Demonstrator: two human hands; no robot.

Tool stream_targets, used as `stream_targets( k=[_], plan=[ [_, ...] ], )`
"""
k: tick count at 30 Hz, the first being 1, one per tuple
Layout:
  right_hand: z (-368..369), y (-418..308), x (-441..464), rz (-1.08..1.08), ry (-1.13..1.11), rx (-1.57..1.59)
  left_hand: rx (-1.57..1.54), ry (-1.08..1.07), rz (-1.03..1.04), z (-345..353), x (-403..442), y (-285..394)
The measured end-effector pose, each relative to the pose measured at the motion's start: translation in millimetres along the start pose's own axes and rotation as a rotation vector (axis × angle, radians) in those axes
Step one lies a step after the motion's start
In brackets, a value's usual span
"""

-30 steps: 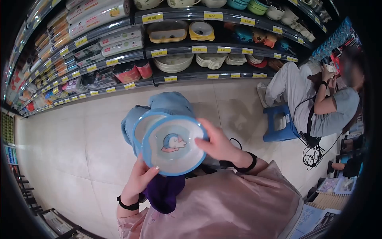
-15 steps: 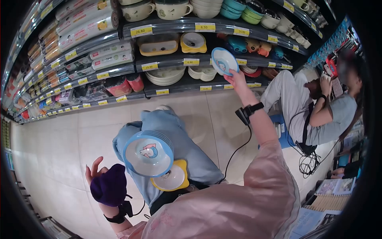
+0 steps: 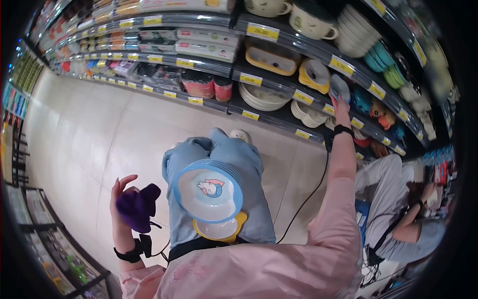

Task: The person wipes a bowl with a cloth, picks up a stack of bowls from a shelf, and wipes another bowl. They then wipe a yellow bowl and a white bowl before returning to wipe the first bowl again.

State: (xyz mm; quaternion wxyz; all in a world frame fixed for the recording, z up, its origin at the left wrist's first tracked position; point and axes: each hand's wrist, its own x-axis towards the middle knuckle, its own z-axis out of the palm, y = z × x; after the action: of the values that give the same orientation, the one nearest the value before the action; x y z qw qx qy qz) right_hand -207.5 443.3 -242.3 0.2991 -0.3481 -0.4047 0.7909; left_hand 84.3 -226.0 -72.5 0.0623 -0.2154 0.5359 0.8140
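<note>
A blue-rimmed bowl [image 3: 340, 88] is gripped in my right hand [image 3: 340, 108], at the middle shelf beside the yellow-rimmed dishes [image 3: 315, 74]. On my lap lies a stack of blue-rimmed bowls [image 3: 208, 192] with a cartoon animal inside the top one. Under its lower edge a yellow dish [image 3: 219, 228] sticks out. My left hand [image 3: 122, 194] is raised left of my lap, fingers apart, with a dark purple cloth item [image 3: 138, 207] against it; how that is held is partly hidden.
Shelves [image 3: 279, 84] with price tags, mugs [image 3: 312, 21], white plates [image 3: 264, 95] and rolls [image 3: 206, 50] run across the top. At the right sits another person [image 3: 386, 194]. A black cable [image 3: 308, 199] trails from my right wrist.
My right hand took one blue-rimmed bowl from my lap and carried it up to the middle shelf. My left hand let go of the bowls and moved left. The view has turned.
</note>
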Motion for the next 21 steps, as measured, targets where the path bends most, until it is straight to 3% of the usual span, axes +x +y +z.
stream_targets(
  k=[3, 6, 8, 11, 12, 14, 16, 17, 19, 21],
  plan=[
    [-14, -1, 14, 0.113, -0.073, -0.197, 0.087, 0.019, -0.022, 15, -2, 0],
    [-17, -1, -58, -0.183, 0.161, -0.319, 0.251, -0.018, 0.002, 22, -8, 3],
    [-34, 17, -114, -0.418, -0.063, -0.545, 0.554, -0.084, 0.012, 34, -17, 9],
    [-56, 14, -263, -0.301, -0.856, -0.657, 0.592, -0.236, -0.109, 34, -24, 0],
    [-62, 9, -318, -0.151, -0.914, -0.767, 0.589, -0.245, -0.119, 30, -27, -2],
    [-80, 7, -397, -0.273, -1.055, -0.975, 0.506, -0.316, -0.12, 21, -30, -11],
    [-83, 2, -456, -0.478, -1.136, -1.122, 0.498, -0.336, -0.116, 13, -33, -17],
    [-86, 7, -474, -0.48, -1.13, -1.13, 0.527, -0.339, -0.078, 10, -35, -21],
    [-91, 16, -497, -0.698, -0.912, -1.124, 0.577, -0.311, -0.057, 4, -43, -24],
    [-95, 22, -509, -0.607, -0.881, -1.034, 0.69, -0.322, 0.014, -2, -44, -38]
  ],
)
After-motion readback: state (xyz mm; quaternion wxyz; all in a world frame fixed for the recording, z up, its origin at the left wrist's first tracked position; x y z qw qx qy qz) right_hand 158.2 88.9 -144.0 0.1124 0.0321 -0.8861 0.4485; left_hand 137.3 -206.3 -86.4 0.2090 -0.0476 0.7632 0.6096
